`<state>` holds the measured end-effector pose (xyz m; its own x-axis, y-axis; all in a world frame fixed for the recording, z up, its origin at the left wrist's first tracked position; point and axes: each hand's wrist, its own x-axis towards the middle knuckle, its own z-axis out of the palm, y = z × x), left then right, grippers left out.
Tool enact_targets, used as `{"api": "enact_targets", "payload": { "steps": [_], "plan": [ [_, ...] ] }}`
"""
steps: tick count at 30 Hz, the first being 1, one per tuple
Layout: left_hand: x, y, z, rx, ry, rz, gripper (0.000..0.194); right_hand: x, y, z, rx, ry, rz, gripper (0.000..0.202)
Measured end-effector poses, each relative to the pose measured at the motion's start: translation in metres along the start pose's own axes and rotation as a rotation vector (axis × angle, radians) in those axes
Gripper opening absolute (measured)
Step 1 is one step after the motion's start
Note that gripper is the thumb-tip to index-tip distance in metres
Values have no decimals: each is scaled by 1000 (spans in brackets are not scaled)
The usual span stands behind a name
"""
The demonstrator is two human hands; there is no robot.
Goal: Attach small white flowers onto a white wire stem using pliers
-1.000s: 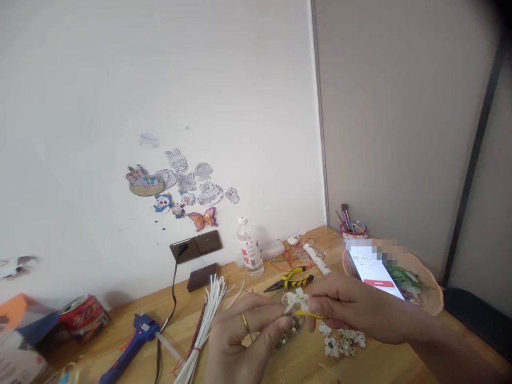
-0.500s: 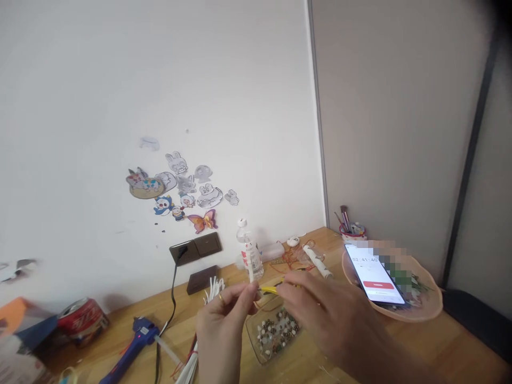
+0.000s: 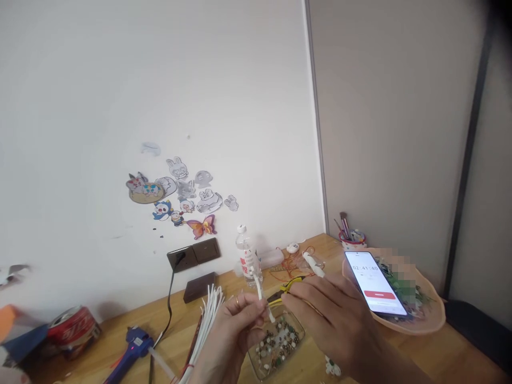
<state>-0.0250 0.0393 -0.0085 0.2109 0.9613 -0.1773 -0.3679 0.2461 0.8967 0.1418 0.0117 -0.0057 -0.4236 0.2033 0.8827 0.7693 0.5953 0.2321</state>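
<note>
Between the thumb and fingers of my left hand (image 3: 242,322) is a short white strip (image 3: 258,284), upright, its lower end bent out to the right. My right hand (image 3: 330,314) is wrapped round yellow-handled pliers (image 3: 285,288), whose dark jaws point left, a little to the right of the strip. Under both hands sits a clear tray (image 3: 298,321) of white, brown and green beads. A white beaded piece (image 3: 332,366) shows below my right hand.
A bottle (image 3: 248,256) stands behind my hands. White strips (image 3: 208,320), a blue glue gun (image 3: 136,344) and a red can (image 3: 74,330) are left. A phone (image 3: 374,282) rests on a pink bowl (image 3: 438,320) at right.
The pliers have moved away from the white strip, and their jaws now show. My left hand has lowered slightly, and the strip's bent lower end has come into view.
</note>
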Motion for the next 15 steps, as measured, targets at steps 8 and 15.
{"api": "enact_targets", "payload": {
  "steps": [8,15],
  "plan": [
    [1,5,-6,40,24,-31,16,1,-1,-1,59,-63,5,25],
    [5,8,-20,263,53,73,16,4,-12,-3,-69,-124,-30,24]
  ]
}}
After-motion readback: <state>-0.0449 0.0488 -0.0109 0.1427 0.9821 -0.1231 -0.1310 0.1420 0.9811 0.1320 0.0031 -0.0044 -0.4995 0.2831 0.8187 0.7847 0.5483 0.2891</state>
